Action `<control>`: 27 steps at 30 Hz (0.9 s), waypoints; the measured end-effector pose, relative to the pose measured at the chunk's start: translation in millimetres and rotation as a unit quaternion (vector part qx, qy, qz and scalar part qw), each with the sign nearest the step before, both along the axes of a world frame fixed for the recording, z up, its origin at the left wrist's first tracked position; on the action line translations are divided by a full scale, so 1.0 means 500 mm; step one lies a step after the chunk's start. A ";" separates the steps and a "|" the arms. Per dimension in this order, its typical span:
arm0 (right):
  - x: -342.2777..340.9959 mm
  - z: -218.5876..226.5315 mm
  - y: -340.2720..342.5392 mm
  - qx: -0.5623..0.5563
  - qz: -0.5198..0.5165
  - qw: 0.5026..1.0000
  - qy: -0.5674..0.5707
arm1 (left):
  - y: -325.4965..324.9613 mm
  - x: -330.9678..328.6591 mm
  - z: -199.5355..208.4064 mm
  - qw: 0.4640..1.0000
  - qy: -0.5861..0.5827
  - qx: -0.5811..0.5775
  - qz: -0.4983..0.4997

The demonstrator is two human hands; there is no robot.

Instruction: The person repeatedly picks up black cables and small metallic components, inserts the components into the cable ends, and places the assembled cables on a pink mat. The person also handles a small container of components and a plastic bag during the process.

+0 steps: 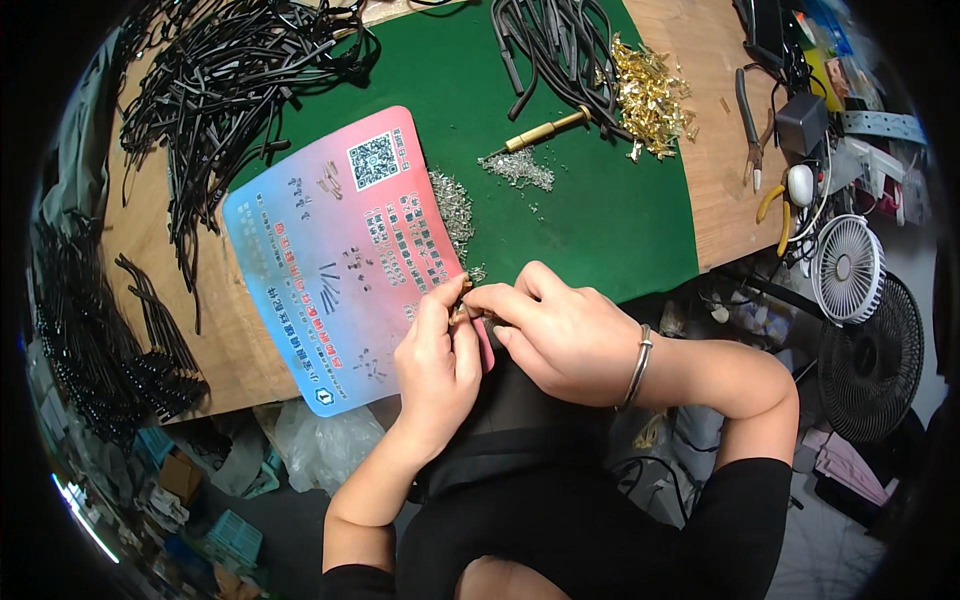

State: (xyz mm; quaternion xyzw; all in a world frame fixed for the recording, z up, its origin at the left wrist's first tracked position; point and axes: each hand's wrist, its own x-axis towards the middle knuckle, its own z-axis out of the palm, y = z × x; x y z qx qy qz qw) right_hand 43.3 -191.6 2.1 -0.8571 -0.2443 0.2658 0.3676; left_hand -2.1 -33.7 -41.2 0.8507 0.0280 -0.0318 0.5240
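Your left hand (437, 350) and right hand (570, 335) pinch tiny bits (461, 312) (goldish, kinda blurry) near the mat (298, 235), so slack fingers could drop one.

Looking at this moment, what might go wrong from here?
The tiny gold-coloured piece held between the left hand and right hand might slip and drop past the near edge of the table.
The loose silver bits along the pink-and-blue mat reach close to both hands, so a sweep could scatter them.
The gold-coloured hand tool lies beside another silver heap and, if it rolled, might disturb it.
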 end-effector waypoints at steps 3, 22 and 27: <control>0.001 0.008 0.001 -0.010 0.002 1.000 0.015 | 0.000 0.002 0.001 1.000 0.001 0.011 -0.005; 0.032 -0.007 0.012 -0.030 -0.010 0.981 0.190 | 0.009 0.021 0.003 0.999 0.005 0.010 -0.036; 0.004 0.028 -0.015 -0.069 0.020 0.995 0.064 | 0.010 0.019 0.002 1.000 -0.001 0.010 0.001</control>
